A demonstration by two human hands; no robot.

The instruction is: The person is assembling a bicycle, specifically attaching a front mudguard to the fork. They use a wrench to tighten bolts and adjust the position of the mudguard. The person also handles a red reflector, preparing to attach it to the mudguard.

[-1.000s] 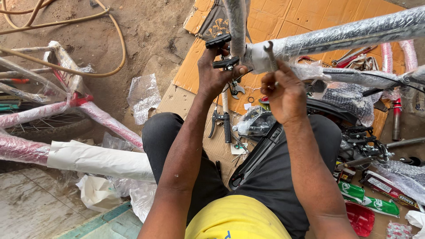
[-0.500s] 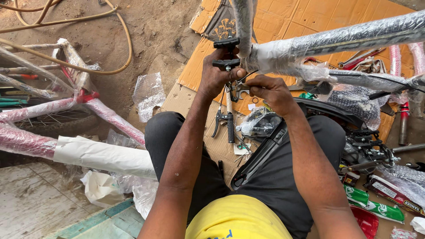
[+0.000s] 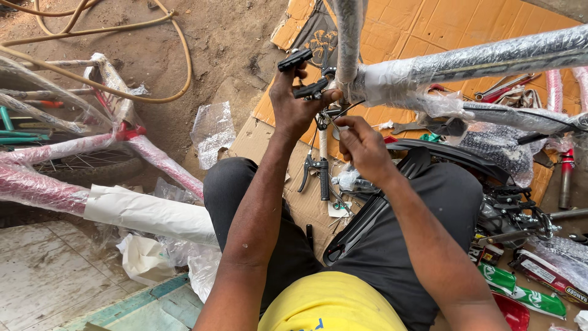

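A: What's the part?

B: Black brake caliper, two arms with rubber pads, sitting against the plastic-wrapped bike frame at the tube junction, about 12 o'clock in the head view.

A: Left hand?

B: Left hand is closed on the caliper, fingers wrapped round its arms, thumb at the lower pad.

A: Right?

B: Right hand, at 5 o'clock from the caliper, fingertips pinched together on something small just under it. Can't tell what.

A: Nearby?

B: Brake lever on cardboard at 6 o'clock. Black mudguard across the lap.
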